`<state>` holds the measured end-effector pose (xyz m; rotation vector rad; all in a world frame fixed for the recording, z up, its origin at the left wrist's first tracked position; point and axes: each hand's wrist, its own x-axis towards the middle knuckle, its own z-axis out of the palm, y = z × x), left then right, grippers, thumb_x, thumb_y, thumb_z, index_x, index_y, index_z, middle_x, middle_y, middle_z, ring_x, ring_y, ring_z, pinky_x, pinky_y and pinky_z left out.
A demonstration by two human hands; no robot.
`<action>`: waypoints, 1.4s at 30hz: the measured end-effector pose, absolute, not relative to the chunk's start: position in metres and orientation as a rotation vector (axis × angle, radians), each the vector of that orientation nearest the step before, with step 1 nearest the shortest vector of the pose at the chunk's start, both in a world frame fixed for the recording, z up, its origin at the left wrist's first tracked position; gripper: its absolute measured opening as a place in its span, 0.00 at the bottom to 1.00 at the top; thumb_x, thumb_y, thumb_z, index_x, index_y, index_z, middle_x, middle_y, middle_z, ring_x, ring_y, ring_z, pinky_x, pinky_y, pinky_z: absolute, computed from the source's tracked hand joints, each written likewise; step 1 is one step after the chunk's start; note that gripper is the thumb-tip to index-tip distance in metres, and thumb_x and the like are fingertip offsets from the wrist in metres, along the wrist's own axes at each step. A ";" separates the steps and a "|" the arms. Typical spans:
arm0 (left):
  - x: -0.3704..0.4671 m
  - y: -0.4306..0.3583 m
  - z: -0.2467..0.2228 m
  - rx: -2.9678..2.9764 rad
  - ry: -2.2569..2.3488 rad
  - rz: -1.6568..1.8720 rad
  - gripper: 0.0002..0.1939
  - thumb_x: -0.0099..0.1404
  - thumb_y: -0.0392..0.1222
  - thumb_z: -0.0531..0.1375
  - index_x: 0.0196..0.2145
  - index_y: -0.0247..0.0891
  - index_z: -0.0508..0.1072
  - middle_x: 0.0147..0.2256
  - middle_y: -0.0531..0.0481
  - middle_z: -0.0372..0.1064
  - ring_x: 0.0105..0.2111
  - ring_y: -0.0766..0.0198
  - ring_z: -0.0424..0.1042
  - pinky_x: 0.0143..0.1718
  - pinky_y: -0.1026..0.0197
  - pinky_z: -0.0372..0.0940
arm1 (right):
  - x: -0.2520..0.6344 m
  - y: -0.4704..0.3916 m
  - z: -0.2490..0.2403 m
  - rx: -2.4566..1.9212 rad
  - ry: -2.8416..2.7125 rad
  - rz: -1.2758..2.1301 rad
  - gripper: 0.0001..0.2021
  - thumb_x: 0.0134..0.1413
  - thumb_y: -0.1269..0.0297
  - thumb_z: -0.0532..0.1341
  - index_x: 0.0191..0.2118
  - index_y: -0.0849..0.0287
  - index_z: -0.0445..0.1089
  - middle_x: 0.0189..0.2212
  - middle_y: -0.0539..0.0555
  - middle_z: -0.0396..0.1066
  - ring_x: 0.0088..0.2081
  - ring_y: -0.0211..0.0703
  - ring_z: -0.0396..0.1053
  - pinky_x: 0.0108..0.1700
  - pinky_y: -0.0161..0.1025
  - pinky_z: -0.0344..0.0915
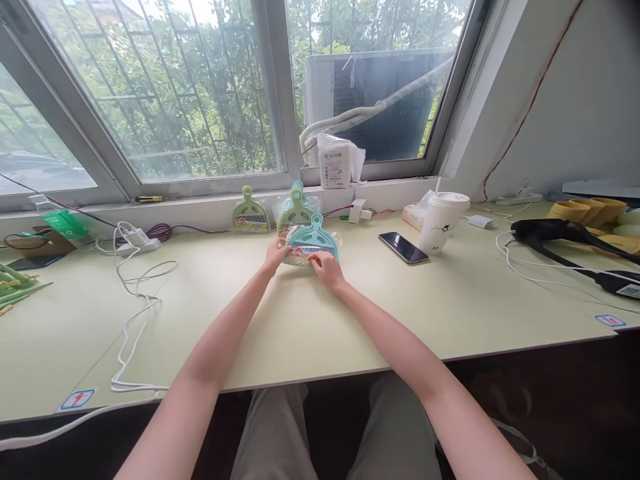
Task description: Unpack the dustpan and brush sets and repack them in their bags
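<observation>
A light-blue toy-sized dustpan set point(315, 237) in clear packaging stands tilted back near the rear of the table, its looped handle up and a printed label across its front. My left hand point(273, 257) grips its left edge, thumb in front. The fingers of my right hand point(326, 268) are pinched together at the lower front of the packaging, over part of the label. Just behind it stand several green dustpan sets point(297, 208), partly hidden by the blue one. Another green dustpan set point(250, 217) leans against the wall below the window, to the left.
Right of my hands are a black phone point(403, 247) and a white lidded cup point(443, 223) with a straw. A tissue pack point(336, 163) sits on the sill. White cables point(137, 293) trail across the left side. A black strap-like device point(545, 240) lies far right.
</observation>
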<state>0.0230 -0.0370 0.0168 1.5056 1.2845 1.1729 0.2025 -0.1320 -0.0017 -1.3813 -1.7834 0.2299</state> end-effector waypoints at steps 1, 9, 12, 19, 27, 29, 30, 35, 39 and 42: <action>0.024 -0.044 0.016 1.432 1.283 1.186 0.14 0.48 0.41 0.65 0.33 0.40 0.68 0.23 0.53 0.70 0.25 0.62 0.71 0.29 0.62 0.63 | 0.202 -0.135 -0.001 -1.396 -1.819 0.170 0.11 0.63 0.68 0.53 0.39 0.56 0.74 0.40 0.54 0.77 0.46 0.48 0.69 0.52 0.44 0.60; 0.016 -0.091 0.010 0.906 1.091 1.294 0.12 0.54 0.34 0.62 0.39 0.34 0.70 0.27 0.51 0.73 0.26 0.66 0.73 0.30 0.62 0.69 | 0.192 -0.166 0.009 -1.240 -2.181 -0.277 0.19 0.68 0.62 0.49 0.32 0.59 0.75 0.36 0.60 0.76 0.46 0.52 0.66 0.54 0.50 0.52; 0.010 -0.100 0.009 0.911 1.021 1.235 0.14 0.51 0.30 0.63 0.38 0.32 0.71 0.26 0.51 0.72 0.24 0.67 0.72 0.30 0.62 0.69 | 0.188 -0.171 0.006 -1.305 -2.210 -0.248 0.19 0.67 0.62 0.51 0.30 0.60 0.75 0.35 0.62 0.76 0.45 0.53 0.68 0.54 0.50 0.54; 0.008 -0.109 0.010 1.001 0.795 1.126 0.22 0.52 0.28 0.65 0.45 0.32 0.71 0.39 0.45 0.77 0.37 0.63 0.77 0.39 0.63 0.71 | 0.203 -0.157 -0.006 -1.460 -1.774 0.524 0.25 0.68 0.51 0.51 0.24 0.57 0.73 0.19 0.52 0.70 0.27 0.39 0.69 0.36 0.35 0.64; 0.014 -0.117 0.006 1.131 0.770 1.109 0.47 0.45 0.36 0.74 0.58 0.44 0.55 0.48 0.45 0.73 0.43 0.58 0.76 0.48 0.53 0.70 | 0.219 -0.143 -0.001 -1.079 -1.017 1.058 0.12 0.55 0.55 0.66 0.33 0.57 0.68 0.28 0.49 0.73 0.28 0.33 0.72 0.35 0.31 0.72; 0.014 -0.117 0.005 1.197 0.756 1.066 0.47 0.44 0.37 0.75 0.58 0.46 0.57 0.49 0.45 0.73 0.45 0.57 0.76 0.51 0.52 0.68 | 0.220 -0.143 -0.001 -1.040 -0.936 1.037 0.10 0.54 0.61 0.68 0.34 0.57 0.66 0.31 0.48 0.73 0.35 0.33 0.74 0.45 0.32 0.73; 0.014 -0.117 0.006 1.226 0.741 1.043 0.46 0.44 0.38 0.75 0.57 0.46 0.59 0.49 0.45 0.73 0.47 0.57 0.75 0.52 0.51 0.67 | 0.222 -0.142 0.000 -1.041 -0.907 1.028 0.09 0.53 0.64 0.68 0.33 0.57 0.66 0.33 0.48 0.73 0.38 0.34 0.74 0.48 0.33 0.72; 0.006 -0.109 0.008 1.298 0.720 0.969 0.29 0.52 0.56 0.69 0.47 0.40 0.72 0.48 0.42 0.74 0.48 0.55 0.74 0.51 0.53 0.67 | 0.229 -0.143 0.001 -1.032 -0.830 1.075 0.12 0.52 0.70 0.67 0.32 0.56 0.62 0.34 0.48 0.74 0.41 0.36 0.75 0.52 0.38 0.73; 0.002 -0.102 0.009 1.318 0.799 1.007 0.28 0.55 0.65 0.64 0.43 0.39 0.75 0.41 0.43 0.76 0.42 0.56 0.75 0.46 0.53 0.70 | 0.229 -0.145 0.004 -0.954 -0.816 1.147 0.10 0.55 0.71 0.65 0.37 0.55 0.62 0.35 0.49 0.76 0.38 0.37 0.77 0.49 0.41 0.76; 0.003 -0.098 0.007 1.266 0.959 1.061 0.25 0.56 0.64 0.64 0.38 0.37 0.74 0.35 0.43 0.76 0.38 0.56 0.76 0.43 0.52 0.71 | 0.228 -0.148 0.004 -0.946 -0.838 1.140 0.10 0.55 0.73 0.64 0.41 0.56 0.65 0.37 0.50 0.77 0.40 0.38 0.77 0.50 0.42 0.76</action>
